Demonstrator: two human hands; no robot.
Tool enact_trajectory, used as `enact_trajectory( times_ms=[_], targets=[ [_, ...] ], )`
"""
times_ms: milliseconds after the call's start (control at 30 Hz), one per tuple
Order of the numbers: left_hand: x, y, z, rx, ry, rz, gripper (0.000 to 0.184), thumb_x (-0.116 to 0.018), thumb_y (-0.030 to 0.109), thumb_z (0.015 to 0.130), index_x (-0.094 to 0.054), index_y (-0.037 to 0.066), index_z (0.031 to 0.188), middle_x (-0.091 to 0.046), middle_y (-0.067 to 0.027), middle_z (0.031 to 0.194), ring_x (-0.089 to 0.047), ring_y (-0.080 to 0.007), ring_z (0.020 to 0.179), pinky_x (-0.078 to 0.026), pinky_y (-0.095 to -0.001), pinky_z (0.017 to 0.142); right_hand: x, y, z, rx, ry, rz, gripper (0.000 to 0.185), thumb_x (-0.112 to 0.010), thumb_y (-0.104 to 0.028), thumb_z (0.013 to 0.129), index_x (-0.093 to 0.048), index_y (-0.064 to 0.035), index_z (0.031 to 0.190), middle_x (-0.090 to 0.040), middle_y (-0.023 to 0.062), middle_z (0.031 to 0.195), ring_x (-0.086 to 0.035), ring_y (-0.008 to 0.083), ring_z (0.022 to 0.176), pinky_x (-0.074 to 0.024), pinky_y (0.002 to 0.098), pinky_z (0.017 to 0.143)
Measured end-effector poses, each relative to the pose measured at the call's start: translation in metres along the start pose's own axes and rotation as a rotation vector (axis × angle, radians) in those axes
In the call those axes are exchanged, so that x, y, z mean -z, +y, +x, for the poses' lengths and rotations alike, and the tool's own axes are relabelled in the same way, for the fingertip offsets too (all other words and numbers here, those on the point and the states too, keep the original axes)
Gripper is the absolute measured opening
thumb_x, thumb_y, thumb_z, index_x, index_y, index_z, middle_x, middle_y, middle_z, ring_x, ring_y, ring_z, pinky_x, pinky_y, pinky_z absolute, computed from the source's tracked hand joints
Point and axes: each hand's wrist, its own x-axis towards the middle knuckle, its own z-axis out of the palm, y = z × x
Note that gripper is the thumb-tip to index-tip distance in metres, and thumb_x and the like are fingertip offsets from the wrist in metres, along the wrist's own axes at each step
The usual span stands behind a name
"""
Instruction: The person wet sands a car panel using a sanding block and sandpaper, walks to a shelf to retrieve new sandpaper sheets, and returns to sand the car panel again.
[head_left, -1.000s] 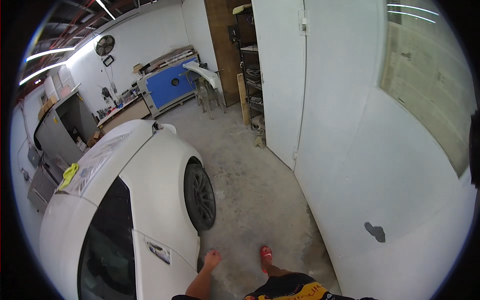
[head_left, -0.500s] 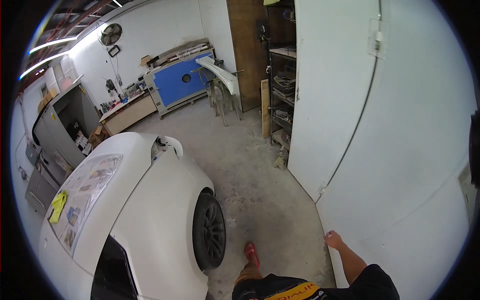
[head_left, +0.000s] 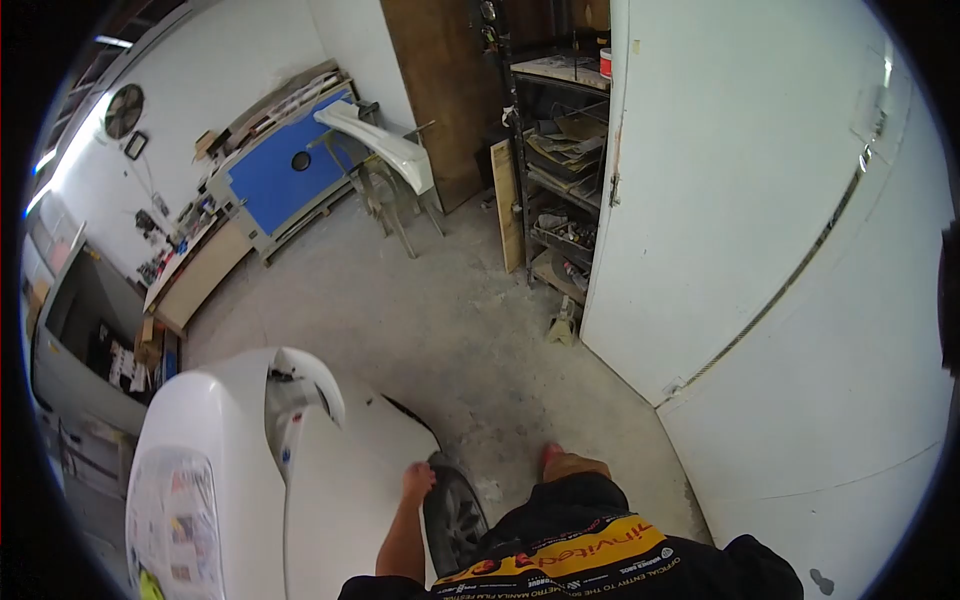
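Observation:
My left hand (head_left: 419, 480) hangs over the side of a white car (head_left: 350, 500), just above its black front wheel (head_left: 462, 515). Its fingers look loosely curled, with no object showing in them. I cannot tell whether the hand touches the bodywork. My right hand is out of view; only the dark right sleeve (head_left: 750, 565) shows. The car's windshield is masked with newspaper under plastic (head_left: 180, 510), and a bit of yellow-green cloth (head_left: 150, 585) lies at the lower edge.
A white wall panel (head_left: 750, 250) runs along the right. Ahead stands a dark shelf rack (head_left: 562, 190) with a jack stand (head_left: 563, 325) at its foot. Farther back are a white car panel (head_left: 375, 140) on a chair, a blue-fronted cabinet (head_left: 290, 170) and a cluttered workbench (head_left: 200, 270).
I have moved forward along the car, and the rack and chair appear closer. My left hand has come into view; my right hand has dropped out of it.

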Motion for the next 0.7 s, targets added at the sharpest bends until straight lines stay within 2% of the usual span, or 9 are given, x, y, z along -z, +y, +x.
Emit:
enact_trajectory(
  times_ms=[33, 167, 333, 400, 433, 500, 567, 600, 700],
  targets=[
    [-0.018, 0.075, 0.003, -0.083, 0.159, 0.085, 0.026, -0.057, 0.025, 0.100, -0.066, 0.003, 0.111, -0.070, -0.0079, 0.080, -0.067, -0.0166, 0.065, -0.051, -0.0318, 0.054, -0.003, -0.016, -0.001, -0.029, 0.012, 0.014, 0.037, -0.059, -0.040, 0.093, -0.066, -0.0056, 0.105, -0.070, 0.0150, 0.082, -0.071, 0.0320, 0.067, -0.0571, 0.0515, 0.056],
    [-0.014, 0.174, 0.100, -0.165, 0.192, 0.096, 0.025, -0.054, 0.024, 0.104, -0.065, 0.005, 0.115, -0.072, -0.0066, 0.090, -0.066, -0.0160, 0.070, -0.051, -0.0328, 0.060, -0.013, -0.098, 0.026, -0.108, 0.017, 0.046, 0.039, -0.056, -0.044, 0.095, -0.068, -0.0061, 0.098, -0.069, 0.0160, 0.077, -0.070, 0.0332, 0.065, -0.0566, 0.0529, 0.054],
    [-0.036, 0.145, 0.151, 0.151, 0.102, 0.091, 0.017, -0.057, 0.020, 0.097, -0.064, 0.006, 0.090, -0.066, -0.0105, 0.074, -0.062, -0.0205, 0.057, -0.049, -0.0357, 0.049, -0.022, -0.266, 0.103, -0.015, -0.036, 0.028, 0.046, -0.052, -0.048, 0.098, -0.069, -0.0069, 0.089, -0.067, 0.0174, 0.071, -0.069, 0.0346, 0.063, -0.0560, 0.0546, 0.053],
    [-0.056, 0.143, 0.162, 0.285, -0.006, 0.195, 0.017, -0.057, 0.021, 0.097, -0.064, 0.006, 0.092, -0.067, -0.0103, 0.076, -0.062, -0.0206, 0.059, -0.049, -0.0361, 0.051, -0.007, -0.388, 0.172, -0.010, 0.092, -0.217, 0.049, -0.051, -0.043, 0.100, -0.069, -0.0039, 0.077, -0.066, 0.0172, 0.066, -0.067, 0.0366, 0.057, -0.0573, 0.0556, 0.058],
    [-0.063, 0.143, 0.169, 0.335, -0.052, 0.267, 0.017, -0.057, 0.022, 0.098, -0.063, 0.006, 0.093, -0.067, -0.0103, 0.077, -0.062, -0.0207, 0.060, -0.049, -0.0362, 0.052, 0.003, -0.472, 0.123, 0.060, 0.195, -0.204, 0.043, -0.053, -0.038, 0.099, -0.068, 0.0002, 0.086, -0.067, 0.0208, 0.070, -0.068, 0.0395, 0.062, -0.0565, 0.0535, 0.059],
    [-0.072, 0.162, 0.189, 0.377, -0.107, 0.395, 0.018, -0.056, 0.023, 0.098, -0.063, 0.007, 0.096, -0.067, -0.0101, 0.080, -0.063, -0.0208, 0.063, -0.050, -0.0366, 0.054, 0.011, -0.596, 0.086, 0.418, 0.347, -0.126, 0.033, -0.055, -0.032, 0.101, -0.051, -0.0055, 0.121, -0.067, 0.0183, 0.074, -0.067, 0.0324, 0.060, -0.0555, 0.0490, 0.057],
    [-0.066, 0.186, 0.217, 0.381, -0.111, 0.443, 0.018, -0.056, 0.024, 0.098, -0.063, 0.007, 0.098, -0.067, -0.0100, 0.082, -0.063, -0.0209, 0.065, -0.050, -0.0369, 0.056, 0.007, -0.705, 0.020, 0.669, 0.416, 0.058, 0.059, -0.056, -0.025, 0.102, -0.034, -0.0113, 0.156, -0.067, 0.0157, 0.077, -0.066, 0.0253, 0.058, -0.0546, 0.0446, 0.055],
    [-0.063, 0.201, 0.235, 0.386, -0.109, 0.452, 0.019, -0.056, 0.025, 0.099, -0.063, 0.007, 0.100, -0.067, -0.0099, 0.083, -0.063, -0.0210, 0.066, -0.050, -0.0371, 0.057, 0.014, -0.752, 0.013, 0.737, 0.437, -0.065, 0.067, -0.056, -0.024, 0.103, -0.024, -0.0172, 0.161, -0.069, 0.0178, 0.089, -0.068, 0.0231, 0.062, -0.0555, 0.0409, 0.056],
    [-0.052, 0.243, 0.292, 0.394, -0.116, 0.479, 0.021, -0.055, 0.027, 0.099, -0.063, 0.008, 0.103, -0.068, -0.0097, 0.087, -0.064, -0.0212, 0.070, -0.050, -0.0376, 0.059, 0.022, -0.857, -0.032, 0.895, 0.417, 0.034, 0.056, -0.060, -0.018, 0.101, -0.038, -0.0197, 0.152, -0.068, 0.0150, 0.100, -0.068, 0.0208, 0.065, -0.0572, 0.0374, 0.058]
  ],
)
